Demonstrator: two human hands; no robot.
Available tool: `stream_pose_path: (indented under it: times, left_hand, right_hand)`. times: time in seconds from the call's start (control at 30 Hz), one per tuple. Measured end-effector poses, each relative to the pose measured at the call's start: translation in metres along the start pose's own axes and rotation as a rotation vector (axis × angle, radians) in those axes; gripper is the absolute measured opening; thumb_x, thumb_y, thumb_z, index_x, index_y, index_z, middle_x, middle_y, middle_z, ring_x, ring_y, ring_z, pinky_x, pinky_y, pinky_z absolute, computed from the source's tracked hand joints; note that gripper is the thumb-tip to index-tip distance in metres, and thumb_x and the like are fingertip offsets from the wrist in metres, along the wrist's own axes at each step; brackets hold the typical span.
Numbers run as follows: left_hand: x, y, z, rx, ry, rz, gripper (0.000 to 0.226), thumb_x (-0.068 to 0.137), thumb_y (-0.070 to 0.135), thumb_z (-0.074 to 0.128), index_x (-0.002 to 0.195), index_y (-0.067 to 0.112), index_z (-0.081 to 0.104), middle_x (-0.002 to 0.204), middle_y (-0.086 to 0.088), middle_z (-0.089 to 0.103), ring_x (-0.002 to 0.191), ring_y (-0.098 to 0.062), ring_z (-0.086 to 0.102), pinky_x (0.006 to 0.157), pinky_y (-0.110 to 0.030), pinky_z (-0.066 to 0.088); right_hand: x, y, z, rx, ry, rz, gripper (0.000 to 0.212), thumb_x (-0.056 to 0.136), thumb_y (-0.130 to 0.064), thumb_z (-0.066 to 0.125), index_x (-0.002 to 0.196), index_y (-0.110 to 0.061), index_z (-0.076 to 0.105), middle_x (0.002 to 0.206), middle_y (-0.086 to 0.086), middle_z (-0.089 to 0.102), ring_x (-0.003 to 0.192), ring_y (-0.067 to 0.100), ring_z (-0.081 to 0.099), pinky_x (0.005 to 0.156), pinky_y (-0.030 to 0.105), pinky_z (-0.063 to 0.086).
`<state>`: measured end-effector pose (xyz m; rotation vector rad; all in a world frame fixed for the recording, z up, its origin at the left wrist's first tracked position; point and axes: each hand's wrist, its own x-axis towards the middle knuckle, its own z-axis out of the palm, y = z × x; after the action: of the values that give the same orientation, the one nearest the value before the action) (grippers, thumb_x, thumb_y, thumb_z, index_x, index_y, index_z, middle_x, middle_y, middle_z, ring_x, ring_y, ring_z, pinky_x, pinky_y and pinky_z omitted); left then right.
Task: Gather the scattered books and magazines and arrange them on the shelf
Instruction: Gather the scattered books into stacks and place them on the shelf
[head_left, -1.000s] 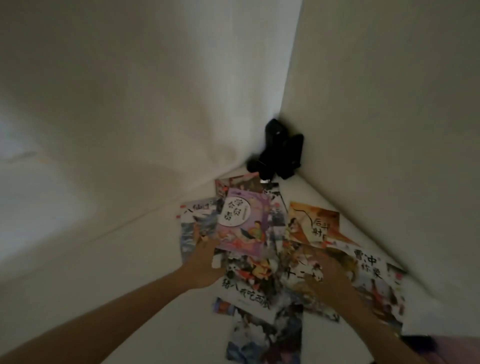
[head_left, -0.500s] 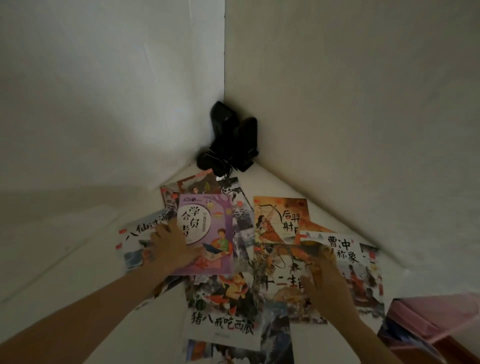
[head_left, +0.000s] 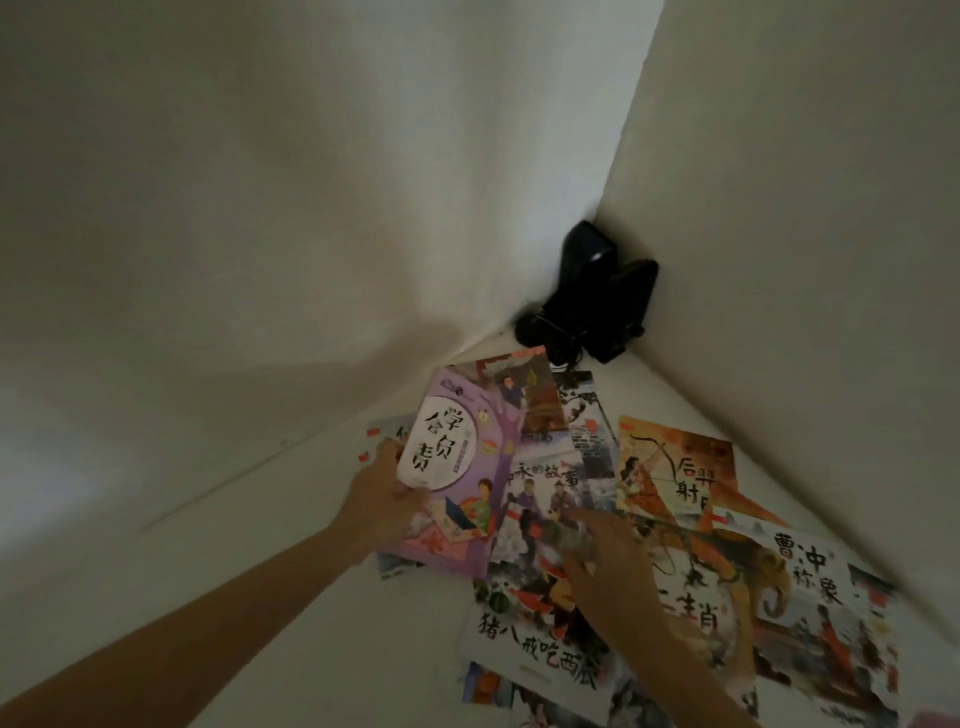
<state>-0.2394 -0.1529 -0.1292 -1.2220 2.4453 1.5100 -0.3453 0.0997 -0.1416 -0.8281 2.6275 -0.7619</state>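
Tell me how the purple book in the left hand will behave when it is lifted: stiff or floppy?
The purple book looks thin, so probably light and somewhat floppy. The left hand grips only its left edge, so the far side may sag. Its cover seems glossy, so it may slide over the books beneath.

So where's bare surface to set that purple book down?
Bare white surface lies left of the left hand, which holds the purple book, out to the left wall. A narrow strip runs right of the orange archer book. The middle is crowded with overlapping books under the right hand; black devices fill the corner.
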Motion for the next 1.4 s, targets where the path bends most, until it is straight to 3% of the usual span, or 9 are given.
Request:
stream_pose_path:
  times: [0.27, 0.43, 0.53, 0.7, 0.83, 0.93, 1.1, 1.23, 1.4]
  left_hand:
    - [-0.071, -0.117, -0.089, -0.155, 0.203, -0.44, 0.049, 0.072, 0.011, 0.075, 0.114, 0.015, 0.049, 0.1, -0.015, 0.066, 0.068, -0.027, 0.062, 0.047, -0.029, 0.047]
    - [-0.071, -0.104, -0.081, 0.312, 0.345, -0.384, 0.094, 0.071, 0.021, 0.082, 0.145, 0.008, 0.025, 0.137, -0.02, 0.037, 0.126, -0.038, 0.035, 0.097, -0.045, 0.041]
    - [-0.065, -0.074, -0.059, 0.203, 0.216, -0.134, 0.076, 0.078, 0.021, 0.068, 0.144, 0.012, 0.03, 0.137, -0.008, 0.033, 0.131, -0.031, 0.03, 0.107, -0.04, 0.034]
    - [-0.038, -0.032, -0.011, 0.413, -0.131, -0.025, 0.119, 0.057, 0.087, 0.031, 0.149, 0.013, 0.017, 0.149, -0.009, 0.026, 0.141, -0.027, 0.021, 0.115, -0.035, 0.015]
    - [-0.01, -0.014, 0.021, 0.561, 0.111, 0.007, 0.078, 0.089, 0.05, 0.042, 0.148, 0.007, 0.016, 0.147, -0.03, 0.029, 0.135, -0.054, 0.026, 0.111, -0.063, 0.02]
    - [0.002, -0.006, 0.033, 0.33, 0.023, -0.32, 0.108, 0.067, 0.059, 0.057, 0.15, 0.013, 0.005, 0.151, -0.024, 0.014, 0.142, -0.044, 0.007, 0.116, -0.052, 0.01]
    - [0.017, 0.016, 0.035, 0.2, 0.154, -0.384, 0.113, 0.066, 0.052, 0.08, 0.148, 0.013, 0.012, 0.144, -0.022, 0.027, 0.136, -0.039, 0.025, 0.11, -0.044, 0.026]
    - [0.067, -0.027, 0.038, -0.077, 0.178, -0.589, 0.115, 0.014, 0.073, 0.079, 0.114, 0.019, 0.06, 0.112, -0.013, 0.066, 0.102, -0.033, 0.063, 0.086, -0.046, 0.055]
    - [0.048, -0.003, 0.018, -0.489, 0.103, -0.518, 0.028, 0.077, 0.012, 0.078, 0.092, -0.009, 0.066, 0.062, -0.01, 0.066, 0.05, -0.02, 0.062, 0.046, -0.025, 0.053]
  right_hand:
    - [0.012, -0.046, 0.028, -0.044, -0.122, -0.123, 0.037, 0.091, -0.014, 0.061, 0.128, -0.015, 0.055, 0.13, 0.007, 0.056, 0.119, 0.027, 0.053, 0.099, 0.033, 0.043]
    - [0.016, -0.051, 0.038, -0.047, -0.193, -0.135, 0.038, 0.089, -0.014, 0.063, 0.127, -0.013, 0.055, 0.13, 0.008, 0.055, 0.119, 0.027, 0.052, 0.099, 0.034, 0.042]
    - [0.022, -0.039, 0.036, -0.1, -0.145, -0.156, 0.04, 0.087, -0.014, 0.065, 0.126, -0.012, 0.056, 0.128, 0.01, 0.055, 0.118, 0.029, 0.052, 0.098, 0.038, 0.045]
    - [0.063, 0.001, 0.019, -0.28, -0.052, 0.007, 0.073, 0.082, -0.053, 0.063, 0.139, -0.011, 0.043, 0.143, 0.018, 0.043, 0.131, 0.037, 0.042, 0.102, 0.053, 0.043]
    - [0.091, 0.023, 0.002, -0.353, -0.192, 0.226, 0.104, 0.078, -0.077, 0.047, 0.153, -0.017, 0.008, 0.161, 0.01, 0.003, 0.148, 0.03, 0.009, 0.117, 0.054, 0.017]
    - [0.098, 0.027, -0.004, -0.423, -0.265, 0.259, 0.117, 0.069, -0.087, 0.04, 0.153, -0.018, -0.005, 0.161, 0.004, -0.011, 0.149, 0.026, -0.003, 0.116, 0.058, 0.009]
    - [0.083, 0.027, 0.009, -0.455, -0.215, 0.191, 0.116, 0.066, -0.092, 0.023, 0.153, -0.021, -0.009, 0.161, 0.001, -0.015, 0.149, 0.025, -0.008, 0.115, 0.063, 0.006]
    - [0.079, 0.016, 0.016, -0.484, -0.205, 0.136, 0.132, 0.047, -0.099, -0.002, 0.154, -0.02, -0.004, 0.161, 0.003, -0.012, 0.149, 0.022, -0.01, 0.116, 0.061, 0.002]
    - [0.072, 0.004, 0.025, -0.533, -0.218, 0.066, 0.125, 0.051, -0.096, -0.003, 0.154, -0.024, -0.006, 0.162, 0.006, -0.004, 0.149, 0.023, -0.002, 0.115, 0.061, 0.009]
